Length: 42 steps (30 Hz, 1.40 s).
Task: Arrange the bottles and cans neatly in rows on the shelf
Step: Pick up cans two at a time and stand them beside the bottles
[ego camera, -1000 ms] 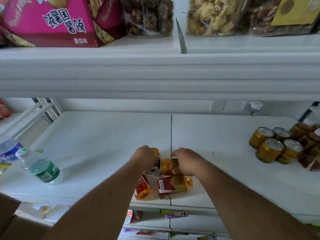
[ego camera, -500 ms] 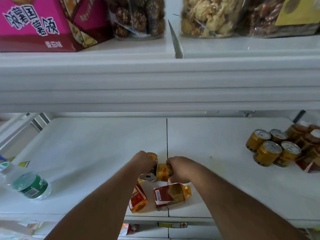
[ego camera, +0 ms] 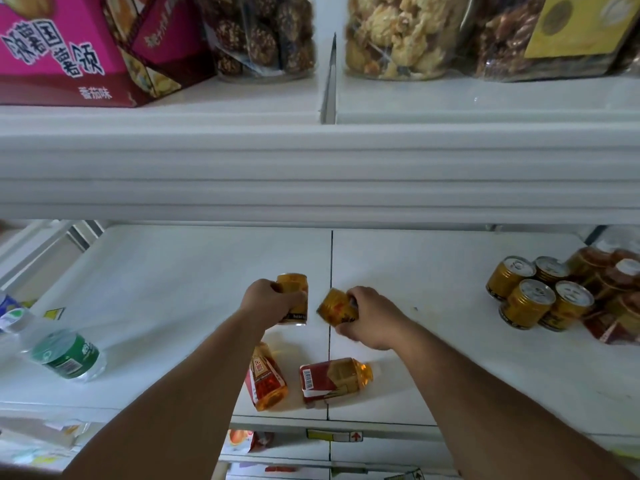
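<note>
Both cans now lifted apart, no longer bunched at the shelf (ego camera: 415, 271) seam (ego camera: 331, 258). Left hand (ego camera: 266, 301) grasps upright can (ego camera: 294, 289) left of seam; right hand (ego camera: 372, 317) grasps tilted can (ego camera: 334, 306) at seam.

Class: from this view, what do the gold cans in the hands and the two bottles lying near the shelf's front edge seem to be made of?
Gold cans: probably metal, glossy gold print; matching upright cans show silvery lids. Lying bottles: likely clear plastic, since amber liquid shows through beyond the red labels.
</note>
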{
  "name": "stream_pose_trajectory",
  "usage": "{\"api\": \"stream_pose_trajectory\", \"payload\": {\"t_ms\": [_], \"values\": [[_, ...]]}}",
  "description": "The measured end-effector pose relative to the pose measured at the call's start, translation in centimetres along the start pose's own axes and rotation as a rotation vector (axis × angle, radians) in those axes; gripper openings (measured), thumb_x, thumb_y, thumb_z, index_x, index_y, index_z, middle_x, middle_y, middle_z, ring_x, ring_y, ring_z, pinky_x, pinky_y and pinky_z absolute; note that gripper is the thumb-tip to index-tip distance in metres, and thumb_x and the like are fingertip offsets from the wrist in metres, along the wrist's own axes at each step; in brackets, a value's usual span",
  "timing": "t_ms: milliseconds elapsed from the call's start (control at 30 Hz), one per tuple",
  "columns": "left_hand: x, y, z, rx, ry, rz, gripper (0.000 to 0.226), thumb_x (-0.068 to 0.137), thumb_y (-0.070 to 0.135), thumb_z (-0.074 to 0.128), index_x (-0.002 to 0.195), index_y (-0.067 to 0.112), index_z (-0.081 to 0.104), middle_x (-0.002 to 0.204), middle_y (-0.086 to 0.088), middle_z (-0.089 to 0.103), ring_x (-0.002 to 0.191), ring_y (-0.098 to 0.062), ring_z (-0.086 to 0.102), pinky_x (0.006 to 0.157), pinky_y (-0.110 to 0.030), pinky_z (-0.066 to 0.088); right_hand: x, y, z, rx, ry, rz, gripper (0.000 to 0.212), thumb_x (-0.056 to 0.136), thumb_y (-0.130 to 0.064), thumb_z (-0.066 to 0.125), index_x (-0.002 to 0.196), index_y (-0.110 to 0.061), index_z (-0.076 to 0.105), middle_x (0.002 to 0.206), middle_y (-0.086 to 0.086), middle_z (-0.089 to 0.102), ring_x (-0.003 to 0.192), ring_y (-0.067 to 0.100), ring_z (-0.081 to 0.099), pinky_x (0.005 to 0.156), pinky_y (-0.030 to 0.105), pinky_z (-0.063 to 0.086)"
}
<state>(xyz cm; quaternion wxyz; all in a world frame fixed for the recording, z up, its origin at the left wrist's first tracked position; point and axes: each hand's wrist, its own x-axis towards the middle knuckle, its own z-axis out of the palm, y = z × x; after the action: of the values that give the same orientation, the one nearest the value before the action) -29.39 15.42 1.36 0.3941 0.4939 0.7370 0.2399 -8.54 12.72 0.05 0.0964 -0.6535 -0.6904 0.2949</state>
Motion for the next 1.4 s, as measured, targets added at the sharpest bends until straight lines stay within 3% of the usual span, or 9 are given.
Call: {"api": "stream_pose_trajectory", "payload": {"t_ms": [133, 333, 433, 600, 933, 1033, 1100, 1267, 1400], "values": [[-2.6, 1.0, -0.3, -0.054, 0.053, 0.096, 0.033, 0.078, 0.04, 0.079, 0.097, 0.015, 0.068, 0.089, -0.003, 0.069, 0.079, -0.017, 0.064, 0.061, -0.027, 0.047, -1.2, 0.3, -1.5, 0.253, 0.001, 0.03, 0.062, 0.076, -0.041, 0.082, 0.128, -0.022, 0.055, 0.117, 0.003, 0.061, 0.096, 0.018, 0.064, 0.086, 0.04, 0.057], [-7.1, 2.2, 0.1, -0.204, 0.097, 0.197, 0.04, 0.079, 0.037, 0.081, 0.113, 0.023, 0.067, 0.101, 0.006, 0.07, 0.093, -0.012, 0.067, 0.078, -0.03, 0.056, -4.2, 1.0, -2.4, 0.467, 0.084, 0.016, 0.059, 0.08, -0.031, 0.083, 0.129, -0.022, 0.05, 0.112, -0.005, 0.059, 0.097, 0.013, 0.059, 0.075, 0.024, 0.044], [-9.4, 2.8, 0.4, -0.269, 0.097, 0.246, 0.037, 0.079, 0.032, 0.081, 0.112, 0.027, 0.065, 0.104, 0.013, 0.068, 0.094, -0.006, 0.066, 0.074, -0.023, 0.053, -6.1, 1.6, -2.9, 0.532, 0.123, -0.014, 0.05, 0.082, -0.03, 0.081, 0.123, -0.023, 0.053, 0.106, -0.008, 0.06, 0.091, 0.004, 0.058, 0.068, 0.018, 0.043], [-12.6, 2.8, 1.0, -0.272, 0.067, 0.324, 0.042, 0.079, 0.031, 0.082, 0.117, 0.026, 0.064, 0.106, 0.014, 0.068, 0.092, 0.0, 0.064, 0.068, -0.017, 0.049, -10.3, 2.5, -3.5, 0.641, 0.212, -0.016, 0.044, 0.083, -0.025, 0.081, 0.118, -0.026, 0.054, 0.106, -0.01, 0.063, 0.094, 0.003, 0.061, 0.071, 0.017, 0.046], [-18.4, 1.1, 1.4, -0.317, -0.066, 0.448, 0.054, 0.076, 0.03, 0.084, 0.125, 0.025, 0.062, 0.109, 0.015, 0.068, 0.09, 0.001, 0.067, 0.056, -0.008, 0.05, -20.3, 2.1, -2.0, 0.687, 0.372, 0.105, 0.055, 0.077, -0.02, 0.085, 0.116, -0.029, 0.048, 0.107, -0.011, 0.061, 0.096, 0.006, 0.06, 0.073, 0.017, 0.045], [-20.2, 0.2, 2.1, -0.313, -0.09, 0.48, 0.06, 0.071, 0.035, 0.087, 0.126, 0.029, 0.062, 0.113, 0.012, 0.069, 0.096, -0.004, 0.068, 0.071, -0.027, 0.061, -23.4, 2.4, -0.9, 0.692, 0.417, 0.122, 0.054, 0.078, -0.019, 0.085, 0.116, -0.029, 0.048, 0.105, -0.014, 0.06, 0.092, -0.004, 0.057, 0.068, 0.012, 0.043], [-21.6, -0.3, 2.6, -0.313, -0.108, 0.487, 0.063, 0.07, 0.035, 0.088, 0.127, 0.027, 0.061, 0.114, 0.012, 0.069, 0.098, -0.004, 0.067, 0.084, -0.035, 0.059, -25.4, 2.6, -0.4, 0.704, 0.433, 0.147, 0.055, 0.078, -0.02, 0.085, 0.118, -0.03, 0.048, 0.103, -0.017, 0.058, 0.092, -0.001, 0.058, 0.069, 0.012, 0.042], [-25.9, -0.6, 4.1, -0.315, -0.171, 0.534, 0.065, 0.073, 0.032, 0.087, 0.131, 0.024, 0.058, 0.117, 0.011, 0.068, 0.098, -0.002, 0.066, 0.082, -0.026, 0.055, -30.3, 3.9, 0.3, 0.711, 0.482, 0.175, 0.056, 0.077, -0.025, 0.085, 0.119, -0.031, 0.049, 0.108, -0.015, 0.061, 0.097, 0.0, 0.059, 0.076, 0.02, 0.047], [-28.6, -0.3, 5.6, -0.315, -0.195, 0.549, 0.067, 0.074, 0.032, 0.087, 0.133, 0.024, 0.056, 0.118, 0.011, 0.066, 0.101, -0.005, 0.065, 0.083, -0.027, 0.054, -33.4, 5.1, -0.1, 0.711, 0.508, 0.169, 0.051, 0.079, -0.024, 0.084, 0.116, -0.031, 0.05, 0.102, -0.021, 0.059, 0.09, -0.007, 0.057, 0.065, 0.011, 0.044]]}}
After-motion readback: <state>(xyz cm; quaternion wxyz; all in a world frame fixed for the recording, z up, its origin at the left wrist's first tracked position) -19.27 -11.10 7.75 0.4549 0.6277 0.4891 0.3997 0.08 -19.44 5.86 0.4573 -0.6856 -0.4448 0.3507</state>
